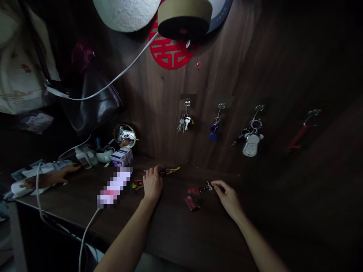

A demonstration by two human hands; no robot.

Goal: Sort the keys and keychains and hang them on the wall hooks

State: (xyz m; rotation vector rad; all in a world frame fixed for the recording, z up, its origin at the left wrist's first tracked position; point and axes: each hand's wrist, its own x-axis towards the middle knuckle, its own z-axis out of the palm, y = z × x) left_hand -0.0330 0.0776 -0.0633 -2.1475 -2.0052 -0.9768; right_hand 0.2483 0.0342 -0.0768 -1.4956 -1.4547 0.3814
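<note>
While silver keys [209, 186] sit beside red fobs [190, 203] above the desk [184, 234], right hand [229, 200] meets them

Fingers half bent, it's at the metal; grip, can't tell! Left hand [153, 185], loosely curled, sits between bright bundles [138, 185], its hold hidden.

Silver keys [209, 186] beside red tags [190, 203]
</note>
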